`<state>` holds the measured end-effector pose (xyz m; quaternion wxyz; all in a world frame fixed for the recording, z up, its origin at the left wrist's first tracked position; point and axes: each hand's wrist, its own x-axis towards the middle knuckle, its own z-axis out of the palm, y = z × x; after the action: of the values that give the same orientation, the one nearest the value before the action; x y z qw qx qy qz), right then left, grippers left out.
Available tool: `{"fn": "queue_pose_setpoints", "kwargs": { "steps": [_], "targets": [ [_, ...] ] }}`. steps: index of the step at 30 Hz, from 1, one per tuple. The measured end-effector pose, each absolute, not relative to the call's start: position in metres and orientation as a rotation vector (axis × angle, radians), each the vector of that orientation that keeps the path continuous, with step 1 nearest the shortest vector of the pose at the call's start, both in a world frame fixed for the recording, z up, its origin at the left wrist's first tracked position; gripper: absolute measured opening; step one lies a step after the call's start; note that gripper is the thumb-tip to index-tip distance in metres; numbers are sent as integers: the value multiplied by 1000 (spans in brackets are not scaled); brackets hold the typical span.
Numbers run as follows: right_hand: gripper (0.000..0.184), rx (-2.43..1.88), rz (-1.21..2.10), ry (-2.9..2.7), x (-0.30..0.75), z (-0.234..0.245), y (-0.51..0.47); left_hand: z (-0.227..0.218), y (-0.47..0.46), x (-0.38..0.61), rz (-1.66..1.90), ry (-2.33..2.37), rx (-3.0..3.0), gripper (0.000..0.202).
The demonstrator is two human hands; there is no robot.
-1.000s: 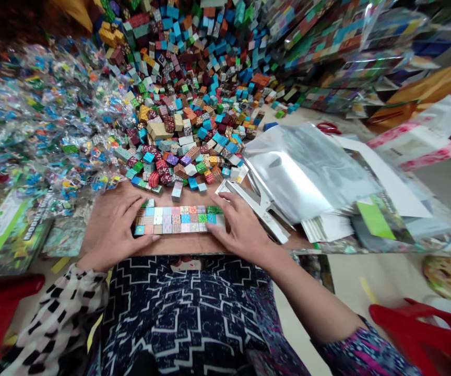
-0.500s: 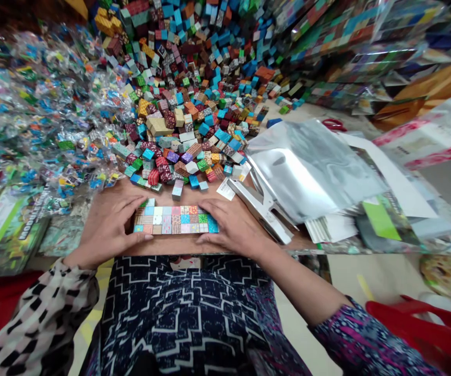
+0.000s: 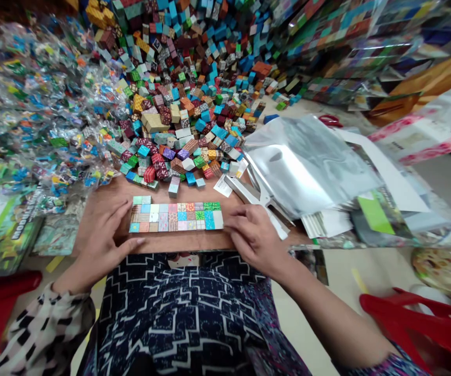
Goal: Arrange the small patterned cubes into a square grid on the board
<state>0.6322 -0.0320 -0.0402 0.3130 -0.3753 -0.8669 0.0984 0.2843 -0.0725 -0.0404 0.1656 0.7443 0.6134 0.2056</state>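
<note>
head view: a flat strip of small printed blocks (image 3: 176, 217) lies on the table (image 3: 186, 242), close to its front edge and running nearly parallel to it, between the person's two hands. several rows make up the strip, and two more blocks (image 3: 142, 200), green and pale blue, sit against its back side at the left end, so that corner stands out past the rest. the left hand (image 3: 102, 227) is spread wide beside the left end, thumb apart from the fingers and lying just off the strip's front side; nothing shows in its grip. the right hand (image 3: 254, 232) is at the right end with fingers bent and drawn together, a narrow grip; the tips are at or just beside the end block, and whether they pinch anything cannot be told. the step in hand looks like lining the blocks up snug and straight. the next move seems to call for light, level pressure from both ends, since the blocks appear to be loose and the strip could buckle or split, with most care at the stepped back-left corner. toward the back edge of the table spreads a heap of loose blocks (image 3: 182, 125); bagged pieces (image 3: 45, 109) crowd the left side, and a stapler (image 3: 246, 192) lies right of the strip, beside plastic bags (image 3: 311, 164).
</note>
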Motion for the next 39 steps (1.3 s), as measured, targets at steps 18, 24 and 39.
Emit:
{"fn": "queue_pose_setpoints", "kwargs": {
  "steps": [18,24,39],
  "targets": [
    [18,-988,196,-2396,607,-40,-28,-41,-71,288,568,1744,2096,71],
    [19,-976,209,-2447,594,-35,-29,-41,-71,288,552,1764,2083,72],
    [18,-993,168,-2583,579,-27,-26,-40,-73,287,561,1747,2062,72]
  ]
}}
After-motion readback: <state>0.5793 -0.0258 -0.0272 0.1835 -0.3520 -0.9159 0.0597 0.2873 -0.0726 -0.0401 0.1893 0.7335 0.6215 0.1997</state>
